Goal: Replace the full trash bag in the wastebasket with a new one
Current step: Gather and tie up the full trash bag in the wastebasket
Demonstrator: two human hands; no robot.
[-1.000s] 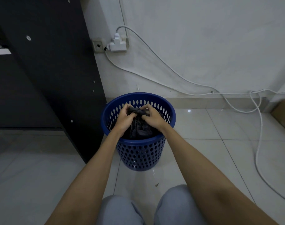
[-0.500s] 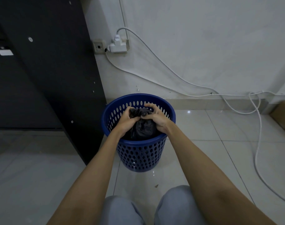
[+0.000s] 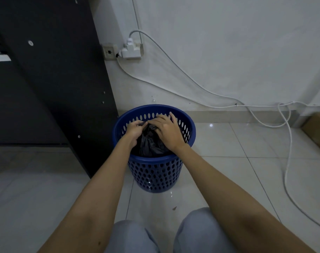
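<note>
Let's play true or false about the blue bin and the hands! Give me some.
1. The wastebasket is red. False: it is blue with holes.
2. Both hands, the left hand and the right hand, are at the black trash bag. True.
3. The bag lies on the floor. False: it sits inside the wastebasket.
4. A white cable runs along the wall. True.

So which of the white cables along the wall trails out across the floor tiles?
The white cable on the right: it loops down from the wall and runs over the tiles. The others, like the white cable from the plug adapter, stay against the wall.
</note>
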